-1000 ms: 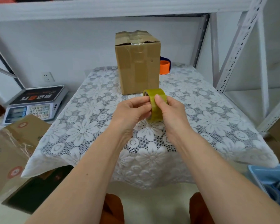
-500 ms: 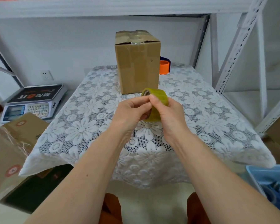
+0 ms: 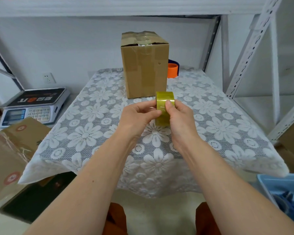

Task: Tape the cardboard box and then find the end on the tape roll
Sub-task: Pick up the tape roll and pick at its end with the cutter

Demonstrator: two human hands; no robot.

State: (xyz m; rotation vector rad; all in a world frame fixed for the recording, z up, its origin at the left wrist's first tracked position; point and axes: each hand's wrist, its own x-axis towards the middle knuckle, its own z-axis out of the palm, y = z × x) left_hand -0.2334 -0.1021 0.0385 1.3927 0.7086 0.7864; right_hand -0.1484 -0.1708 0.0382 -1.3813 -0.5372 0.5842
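Yellow-green tape roll (image 3: pixel 164 108) sits up off the surface (image 3: pixel 227 119), held between both hands near the middle of the scene. The left hand (image 3: pixel 139 116) pinches its left side with fingers closed on it. The right hand (image 3: pixel 181 114) wraps the right side, and its thumb (image 3: pixel 168 106) presses on the top band. Both grips are closed on the roll.

The cardboard box (image 3: pixel 145 65) stands upright at the far end, apart from the hands. Its top flaps are shut with shiny tape across them, so I think the taping is done. What is inside cannot be seen.

Finding the end could be hard. The tape is see-through, so the edge is easy to miss. A nail could tear off just a thin strip. Sticky tape could fold back on itself. The roll could also slip and drop.

A blue bin (image 3: pixel 283 189) sits near right, with something dark blue in it, too blurry to name.
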